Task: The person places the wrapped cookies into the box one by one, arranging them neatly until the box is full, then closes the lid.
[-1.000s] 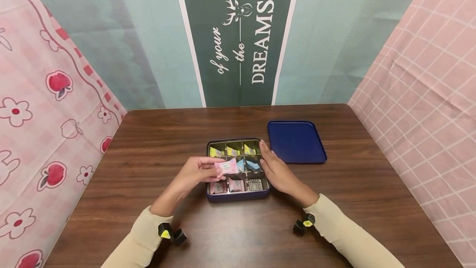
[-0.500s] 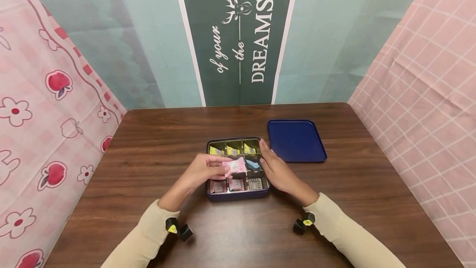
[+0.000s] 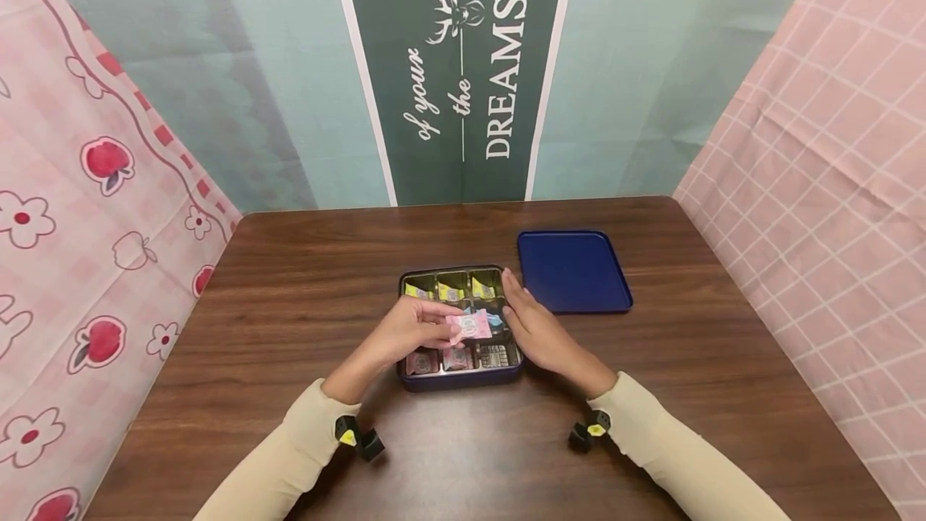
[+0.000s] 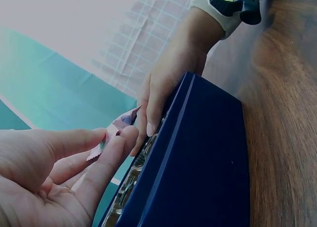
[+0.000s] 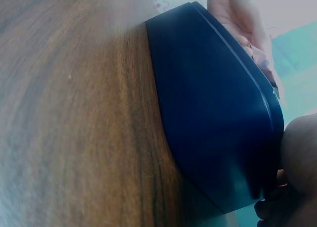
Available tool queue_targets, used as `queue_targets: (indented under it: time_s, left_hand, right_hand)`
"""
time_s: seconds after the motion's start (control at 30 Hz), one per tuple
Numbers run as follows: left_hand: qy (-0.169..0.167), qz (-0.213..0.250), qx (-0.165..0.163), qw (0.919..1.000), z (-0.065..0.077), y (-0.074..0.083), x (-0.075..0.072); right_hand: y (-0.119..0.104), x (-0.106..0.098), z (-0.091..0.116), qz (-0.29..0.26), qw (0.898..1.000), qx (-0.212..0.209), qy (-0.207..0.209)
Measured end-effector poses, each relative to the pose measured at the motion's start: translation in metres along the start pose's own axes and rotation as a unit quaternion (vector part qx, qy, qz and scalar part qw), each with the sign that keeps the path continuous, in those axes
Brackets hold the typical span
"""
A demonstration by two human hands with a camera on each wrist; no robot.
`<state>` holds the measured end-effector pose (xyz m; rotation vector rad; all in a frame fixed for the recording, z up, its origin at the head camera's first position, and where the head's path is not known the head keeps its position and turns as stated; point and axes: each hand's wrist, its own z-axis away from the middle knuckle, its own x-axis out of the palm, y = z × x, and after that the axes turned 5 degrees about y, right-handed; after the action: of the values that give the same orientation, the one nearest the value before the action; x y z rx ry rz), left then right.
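Observation:
My left hand (image 3: 405, 334) pinches a pink wrapped candy (image 3: 472, 326) between thumb and fingers, over the middle of a dark blue tin (image 3: 463, 382). Inside, a divided tray holds yellow wrapped candies (image 3: 450, 293) along the back row and pink wrapped candies (image 3: 422, 363) at the front left and front middle. Blue wrapping (image 3: 495, 319) shows in the middle row, partly hidden by the held candy. At the front right, a compartment (image 3: 494, 356) shows a silvery, ridged surface. Against the tin's right side rests my right hand (image 3: 541, 332), fingers straight along the rim.
A blue tin lid (image 3: 575, 272) lies on the wooden table (image 3: 318, 256), behind and to the right of the tin. Printed cloths hang at the back and both sides. Each wrist wears a small black camera.
Carrying the pink candy, my left hand has moved rightward across the tin, from its left part to past the middle. The right hand has stayed at the tin's side.

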<state>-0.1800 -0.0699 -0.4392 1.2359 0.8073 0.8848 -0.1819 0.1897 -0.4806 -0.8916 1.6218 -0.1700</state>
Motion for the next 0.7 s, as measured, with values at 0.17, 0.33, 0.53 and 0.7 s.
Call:
queue_targets:
  time_s: [0.17,0.33,0.53,0.7]
  left_hand:
    - [-0.018,-0.010,0.010,0.9997,-0.005,-0.002,0.006]
    - [-0.027,-0.029,0.017,0.9991,-0.009,-0.002,0.013]
    - [-0.033,-0.033,0.004,0.9989,-0.010,-0.003,0.019]
    - [-0.029,-0.058,0.015,0.9978,-0.011,-0.005,0.023]
  right_hand:
    - [-0.001,0.000,0.000,-0.001,1.000,0.002,0.002]
    - [-0.002,-0.001,0.000,-0.001,1.000,0.004,0.000]
    - [-0.002,-0.001,0.000,-0.002,1.000,0.003,-0.002]
    - [-0.001,-0.001,0.000,-0.001,1.000,-0.002,0.000]
